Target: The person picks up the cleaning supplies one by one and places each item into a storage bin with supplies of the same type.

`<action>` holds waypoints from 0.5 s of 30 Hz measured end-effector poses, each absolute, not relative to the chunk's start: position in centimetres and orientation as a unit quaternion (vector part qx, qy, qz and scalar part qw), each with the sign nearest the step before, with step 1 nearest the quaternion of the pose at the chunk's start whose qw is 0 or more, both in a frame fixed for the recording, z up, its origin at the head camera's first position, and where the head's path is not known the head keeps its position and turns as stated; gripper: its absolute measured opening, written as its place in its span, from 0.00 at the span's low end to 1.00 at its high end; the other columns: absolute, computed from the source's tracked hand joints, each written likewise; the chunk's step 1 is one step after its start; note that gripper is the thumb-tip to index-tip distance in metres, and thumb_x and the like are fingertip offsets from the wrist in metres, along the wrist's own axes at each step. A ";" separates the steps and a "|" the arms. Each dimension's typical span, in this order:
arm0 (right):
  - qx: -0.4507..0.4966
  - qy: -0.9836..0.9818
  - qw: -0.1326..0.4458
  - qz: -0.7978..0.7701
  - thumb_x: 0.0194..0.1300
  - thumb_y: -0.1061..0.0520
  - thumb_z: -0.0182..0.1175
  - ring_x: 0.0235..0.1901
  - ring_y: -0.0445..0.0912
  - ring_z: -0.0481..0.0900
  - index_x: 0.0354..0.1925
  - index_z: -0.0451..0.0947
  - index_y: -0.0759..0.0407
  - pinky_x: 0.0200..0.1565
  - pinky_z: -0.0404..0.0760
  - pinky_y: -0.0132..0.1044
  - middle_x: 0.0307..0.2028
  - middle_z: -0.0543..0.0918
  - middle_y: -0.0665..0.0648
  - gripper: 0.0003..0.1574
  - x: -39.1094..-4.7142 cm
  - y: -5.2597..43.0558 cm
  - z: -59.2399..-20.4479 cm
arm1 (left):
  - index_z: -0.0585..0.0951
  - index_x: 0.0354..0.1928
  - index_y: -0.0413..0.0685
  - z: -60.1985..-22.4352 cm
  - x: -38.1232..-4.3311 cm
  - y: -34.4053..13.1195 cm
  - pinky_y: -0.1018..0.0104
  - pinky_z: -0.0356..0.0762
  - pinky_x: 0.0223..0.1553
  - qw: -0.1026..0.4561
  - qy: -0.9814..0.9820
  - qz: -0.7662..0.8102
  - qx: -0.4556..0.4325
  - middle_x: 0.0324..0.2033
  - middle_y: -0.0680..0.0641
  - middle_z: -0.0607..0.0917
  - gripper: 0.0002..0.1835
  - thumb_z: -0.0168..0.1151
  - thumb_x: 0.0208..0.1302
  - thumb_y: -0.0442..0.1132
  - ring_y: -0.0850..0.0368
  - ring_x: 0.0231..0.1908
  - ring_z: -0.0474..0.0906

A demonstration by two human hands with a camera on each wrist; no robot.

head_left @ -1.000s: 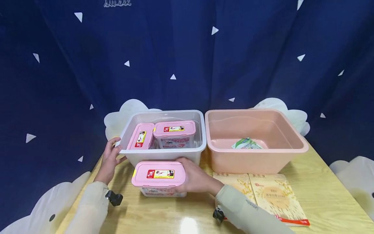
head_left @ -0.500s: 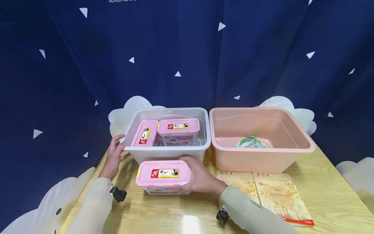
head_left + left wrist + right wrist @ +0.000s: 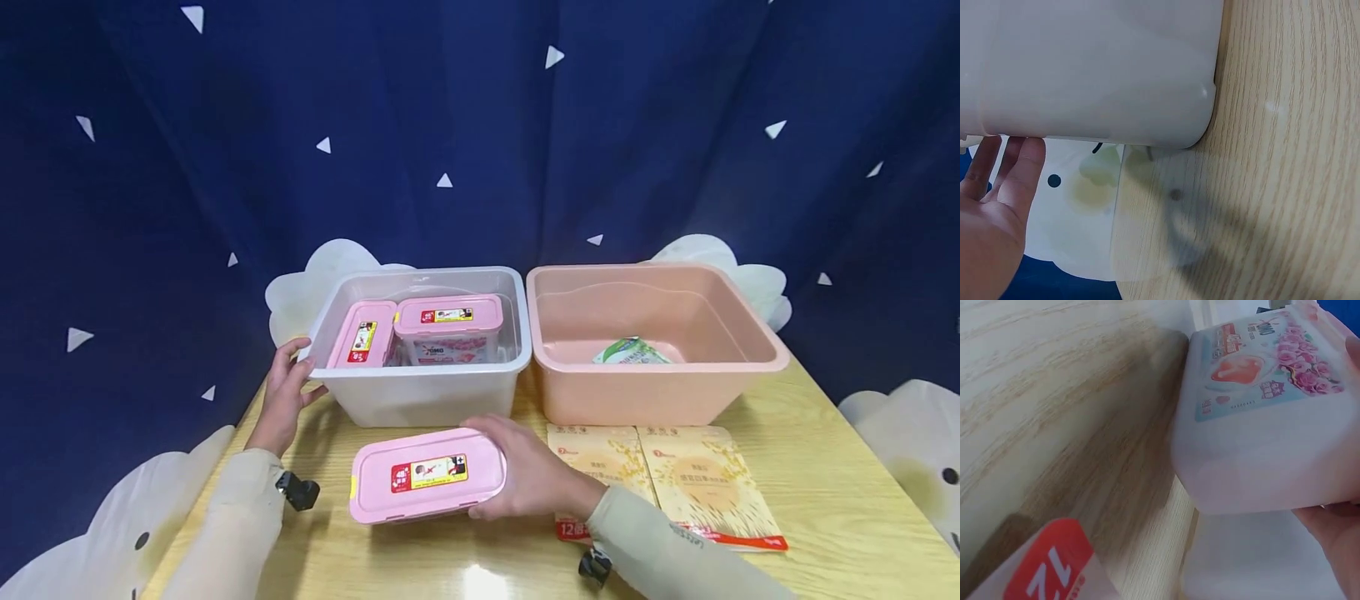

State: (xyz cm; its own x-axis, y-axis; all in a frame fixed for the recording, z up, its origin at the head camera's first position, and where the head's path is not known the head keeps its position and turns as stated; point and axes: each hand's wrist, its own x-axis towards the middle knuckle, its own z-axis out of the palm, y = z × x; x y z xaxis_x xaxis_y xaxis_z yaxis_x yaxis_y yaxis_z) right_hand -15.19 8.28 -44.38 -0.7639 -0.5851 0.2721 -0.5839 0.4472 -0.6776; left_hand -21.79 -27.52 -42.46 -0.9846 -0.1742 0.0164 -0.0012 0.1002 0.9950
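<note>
My right hand [image 3: 528, 468] grips the right end of a pink-lidded OMO tub [image 3: 428, 473], in front of the white bin. The tub is tilted, its lid facing me; in the right wrist view its printed label [image 3: 1254, 369] and pale side show, with my fingers [image 3: 1335, 534] at its end. My left hand [image 3: 283, 396] touches the left rim of the white bin [image 3: 431, 396], its fingers fairly straight against the outer wall in the left wrist view. Inside that bin sit two similar tubs, one lengthwise [image 3: 362, 333] at left and one crosswise [image 3: 448, 329] beside it.
A peach bin [image 3: 652, 396] stands to the right, holding a green-and-white packet [image 3: 630, 351]. Two flat cream packs [image 3: 712, 487] with red edges lie before it on the wooden table [image 3: 832, 467]. A dark blue curtain [image 3: 480, 125] hangs behind.
My right hand has drawn the tub back from the white bin and tilted its lid toward me. My left hand stays at the bin's rim. The head view has shifted slightly.
</note>
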 end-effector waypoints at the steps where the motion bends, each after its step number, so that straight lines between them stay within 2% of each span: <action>1: -0.340 0.852 -0.002 -0.399 0.26 0.45 0.83 0.48 0.38 0.77 0.65 0.70 0.51 0.55 0.77 0.39 0.51 0.79 0.43 0.63 -15.2 8.3 -44.3 | 0.61 0.67 0.62 -42.4 -21.8 -27.5 0.74 0.80 0.44 0.065 -0.739 -0.668 0.057 0.61 0.52 0.66 0.21 0.43 0.76 0.46 0.62 0.54 0.70; 6: -0.329 0.849 -0.010 -0.414 0.26 0.48 0.84 0.49 0.41 0.77 0.64 0.70 0.52 0.55 0.77 0.41 0.52 0.79 0.45 0.63 -15.3 8.7 -43.9 | 0.60 0.69 0.60 -42.4 -21.9 -27.3 0.73 0.80 0.45 0.059 -0.742 -0.666 0.054 0.61 0.51 0.65 0.23 0.44 0.75 0.47 0.61 0.54 0.70; 10: -0.333 0.846 -0.014 -0.416 0.27 0.46 0.83 0.49 0.41 0.77 0.65 0.69 0.50 0.54 0.78 0.39 0.53 0.79 0.45 0.63 -15.3 9.1 -43.4 | 0.59 0.69 0.61 -42.4 -21.8 -27.5 0.74 0.80 0.45 0.056 -0.743 -0.664 0.062 0.63 0.50 0.63 0.23 0.43 0.75 0.48 0.61 0.55 0.69; 15: -0.336 0.845 -0.031 -0.415 0.27 0.45 0.83 0.49 0.40 0.77 0.64 0.70 0.48 0.54 0.79 0.39 0.53 0.79 0.44 0.62 -15.2 10.0 -42.1 | 0.59 0.69 0.62 -42.4 -21.8 -27.9 0.73 0.80 0.45 0.057 -0.740 -0.667 0.060 0.61 0.53 0.64 0.23 0.44 0.75 0.48 0.61 0.55 0.69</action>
